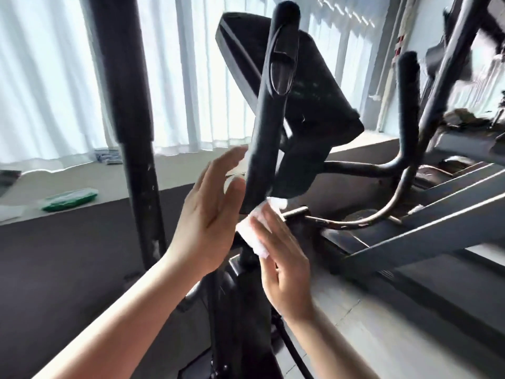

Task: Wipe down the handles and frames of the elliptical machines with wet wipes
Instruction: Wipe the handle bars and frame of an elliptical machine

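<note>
Head view, left hand: our left hand is flat and open with straight fingers, beside the black handle and holding nothing; whether the fingertips touch the handle we cannot say, the picture is blurred there.
Head view, right hand: our right hand presses a white wet wipe with nearly straight fingers against the lower end of the handle.
Wipe position: at the base of the handle, just under the console.
Risk, slipping: the wipe is only pressed, not gripped, so it may slide off and fall.
Risk, coverage: with flat hands we may miss the far side of the handle.
Risk, console: moisture could reach the console.
Other: a green pack lies on the sill, well apart.
</note>
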The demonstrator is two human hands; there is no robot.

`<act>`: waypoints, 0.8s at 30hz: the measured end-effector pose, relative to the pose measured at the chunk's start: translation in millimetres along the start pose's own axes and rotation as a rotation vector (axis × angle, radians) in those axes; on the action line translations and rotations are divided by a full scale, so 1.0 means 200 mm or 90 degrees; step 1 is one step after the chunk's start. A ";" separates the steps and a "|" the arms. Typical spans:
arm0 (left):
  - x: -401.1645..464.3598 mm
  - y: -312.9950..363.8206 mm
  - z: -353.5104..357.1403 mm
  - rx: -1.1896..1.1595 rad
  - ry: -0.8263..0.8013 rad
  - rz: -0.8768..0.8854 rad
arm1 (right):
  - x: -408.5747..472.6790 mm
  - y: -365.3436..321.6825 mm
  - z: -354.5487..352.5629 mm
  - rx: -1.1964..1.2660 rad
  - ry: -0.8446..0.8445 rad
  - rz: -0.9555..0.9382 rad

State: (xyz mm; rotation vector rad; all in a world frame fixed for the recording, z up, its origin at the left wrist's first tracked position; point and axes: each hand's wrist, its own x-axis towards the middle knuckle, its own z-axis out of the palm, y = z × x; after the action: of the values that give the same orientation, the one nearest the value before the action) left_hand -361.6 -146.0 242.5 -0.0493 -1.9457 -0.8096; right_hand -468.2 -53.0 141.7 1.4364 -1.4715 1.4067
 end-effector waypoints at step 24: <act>0.22 -0.10 0.36 -0.071 0.250 -0.035 | 0.24 0.56 0.53 0.180 0.180 0.267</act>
State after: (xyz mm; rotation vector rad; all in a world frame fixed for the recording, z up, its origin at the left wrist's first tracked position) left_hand -447.4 -134.4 246.6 0.0905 -1.5372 -0.8902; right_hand -560.5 -185.7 134.4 1.0573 -1.4854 2.0515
